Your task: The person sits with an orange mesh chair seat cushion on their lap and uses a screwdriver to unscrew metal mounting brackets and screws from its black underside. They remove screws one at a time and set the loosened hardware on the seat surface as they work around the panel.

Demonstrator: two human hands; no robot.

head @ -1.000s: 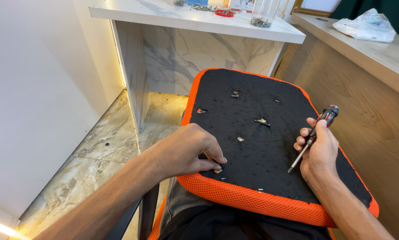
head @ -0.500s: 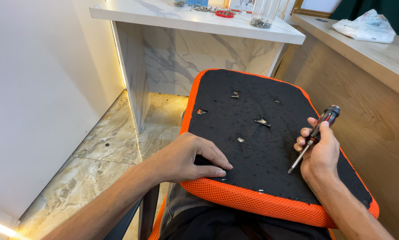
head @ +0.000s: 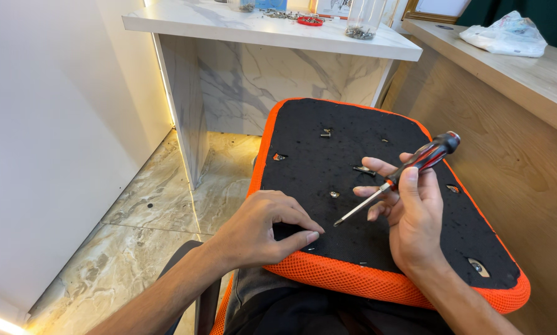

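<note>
With the right hand (head: 415,217) gripping the screwdriver (head: 402,174) and the left hand (head: 260,232) pinched empty-looking on the seat panel (head: 353,155), the tip could slip and jab fingers.

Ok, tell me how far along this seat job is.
Done: nothing is mounted on the black underside of the orange-edged seat cushion; its screw holes look open. In hand: the right hand holds a screwdriver, tip above the panel, while the left hand pinches at the near edge, contents hidden. Left: apparently all the fastening.
</note>
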